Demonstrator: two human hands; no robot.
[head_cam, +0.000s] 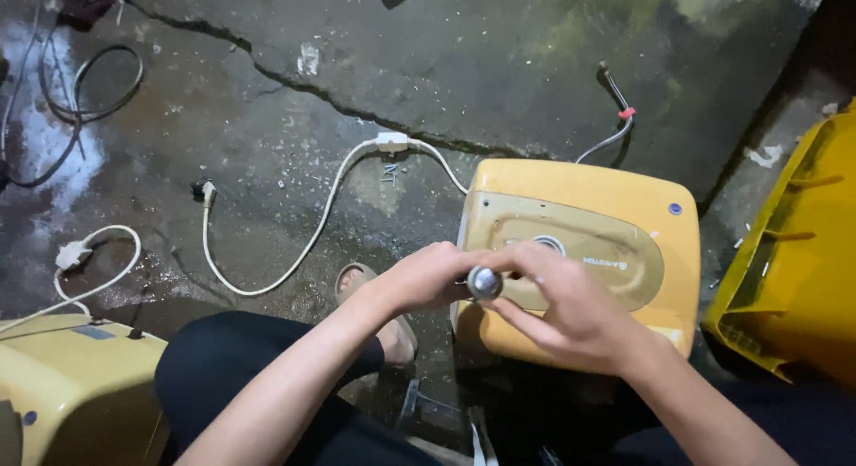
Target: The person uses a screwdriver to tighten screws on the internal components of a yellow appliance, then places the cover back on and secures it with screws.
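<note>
Yellow plastic casing fills the middle of the view: a small boxy water heater (624,207) sits on the cracked concrete floor (446,65), its rounded front panel facing up, with a round dial near the middle of that panel. Both hands meet just above its near left part. The left hand (428,277) is curled, its fingers closed around a small round metal piece (484,282) with a shiny, domed end that points toward the camera. The right hand (571,310) comes in from the other side, thumb and fingertips pinching the same metal piece, so the two hands grip it together and touch each other. What the piece is fixed to, if anything, is hidden behind the hands.

A white power cord (303,243) runs from the heater's upper left corner, through a small white box on the floor, and loops down to a plug lying well to the left. A grey cable with a red tip (615,118) lies beyond the heater. A second yellow heater (71,386) shows at the lower left corner, with another white cord beside it. A yellow crate (794,279) stands at the right edge. A sandalled foot (379,319) rests on the floor just left of the hands.
</note>
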